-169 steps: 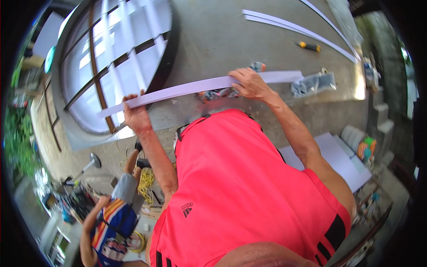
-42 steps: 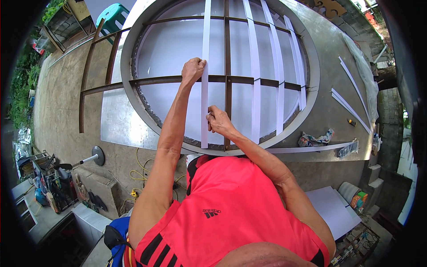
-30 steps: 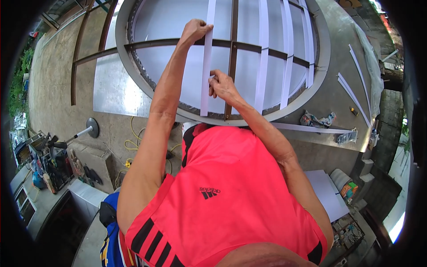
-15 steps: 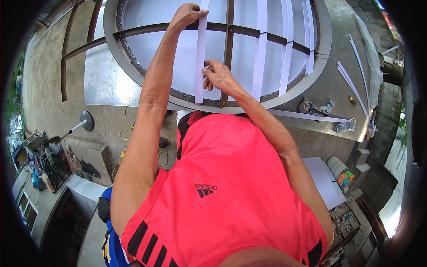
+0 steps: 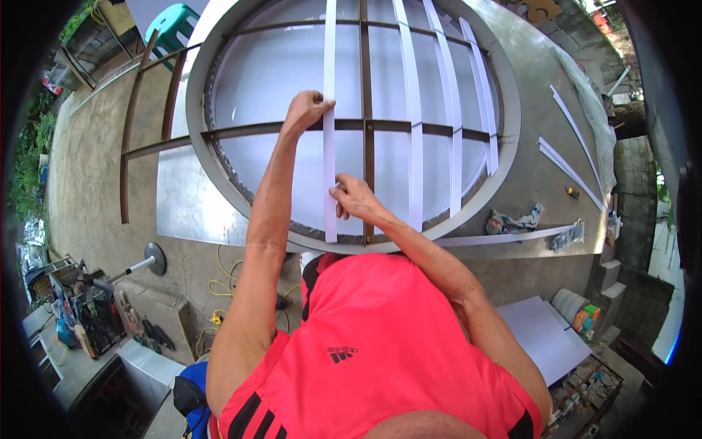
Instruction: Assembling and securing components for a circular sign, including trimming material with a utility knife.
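Note:
A long white strip lies across the dark metal bars of a large round frame, running away from me. My left hand pinches it by its left edge, just beyond the middle crossbar. Closer to my body, my right hand has its thumb and forefinger closed on the right edge of that strip, with the other fingers curled below. To the right, across the same bars, lie several similar white strips. A pale white sheet shows beneath the bars.
Loose strips, crumpled plastic and a small yellow-and-black tool lie on the metal tabletop at right. Dark bars jut out left of the ring. A green stool stands far left; a yellow cord lies on the floor.
The view has tilted up, so more of the ring's far side and the green stool show. Both hands keep about the same places on the strip.

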Demonstrator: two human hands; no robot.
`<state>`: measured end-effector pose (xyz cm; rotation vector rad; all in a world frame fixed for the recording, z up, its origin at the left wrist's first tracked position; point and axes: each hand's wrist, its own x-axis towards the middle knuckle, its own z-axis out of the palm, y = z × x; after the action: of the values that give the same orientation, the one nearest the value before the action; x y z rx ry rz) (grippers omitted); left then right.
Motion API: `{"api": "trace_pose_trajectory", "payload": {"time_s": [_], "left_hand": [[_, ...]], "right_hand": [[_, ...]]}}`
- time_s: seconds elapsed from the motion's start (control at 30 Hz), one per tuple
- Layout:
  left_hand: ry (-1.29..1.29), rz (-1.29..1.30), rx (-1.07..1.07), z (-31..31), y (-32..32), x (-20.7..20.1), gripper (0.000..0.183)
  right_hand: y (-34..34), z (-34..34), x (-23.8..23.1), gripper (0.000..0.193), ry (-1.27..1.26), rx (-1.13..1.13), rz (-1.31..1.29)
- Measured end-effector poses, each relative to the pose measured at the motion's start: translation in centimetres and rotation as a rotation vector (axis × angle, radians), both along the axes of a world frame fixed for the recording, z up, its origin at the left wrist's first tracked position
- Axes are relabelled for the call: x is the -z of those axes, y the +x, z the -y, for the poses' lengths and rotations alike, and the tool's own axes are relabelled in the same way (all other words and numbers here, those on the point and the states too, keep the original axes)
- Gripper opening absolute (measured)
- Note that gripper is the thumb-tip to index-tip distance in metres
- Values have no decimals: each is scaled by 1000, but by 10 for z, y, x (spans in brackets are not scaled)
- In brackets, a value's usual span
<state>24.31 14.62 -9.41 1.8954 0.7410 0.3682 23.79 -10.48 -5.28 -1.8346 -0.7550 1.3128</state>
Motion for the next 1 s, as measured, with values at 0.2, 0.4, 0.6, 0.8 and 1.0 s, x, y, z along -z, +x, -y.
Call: {"api": "trace_pose_trajectory", "payload": {"time_s": [0.2, 0.4, 0.6, 0.8, 1.0], "left_hand": [[-79, 20, 38, 3, 1, -3, 35], [-71, -26, 56, 4, 3, -11, 39], [-81, -19, 46, 7, 6, -10, 44], [-90, -4, 115, -10, -3, 7, 41], [-149, -31, 108, -6, -1, -11, 36]], "right_hand": [[1, 3, -3, 39, -9, 10, -11], [4, 6, 2, 39, 27, 9, -36], [5, 9, 0, 40, 61, 38, -46], [-3, 3, 2, 39, 42, 83, -69], [0, 3, 5, 39, 60, 52, -47]]}}
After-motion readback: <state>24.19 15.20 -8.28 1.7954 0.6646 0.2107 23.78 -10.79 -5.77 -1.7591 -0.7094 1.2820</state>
